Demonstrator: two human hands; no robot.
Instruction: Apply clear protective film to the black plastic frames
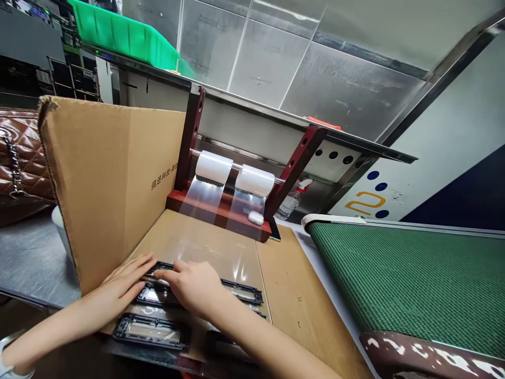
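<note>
Several black rectangular plastic frames lie in rows on a clear film sheet (197,258) over a cardboard surface. My right hand (193,287) curls over the middle of the upper black frame (241,291), covering much of it. My left hand (124,281) lies flat with its fingers apart, the fingertips touching that frame's left end. Another black frame (150,331) sits nearer me, below both hands, and one more (155,296) lies partly under them. Beyond the hands, two white film rolls (213,167) (254,180) hang on a metal bar, with their film running down.
A tall cardboard panel (106,179) stands left of the hands, with a quilted brown handbag (19,158) behind it. A green mesh conveyor belt (394,279) runs along the right. A water bottle (287,206) stands behind the red roll holder (294,168), and a green bin (126,37) sits high up.
</note>
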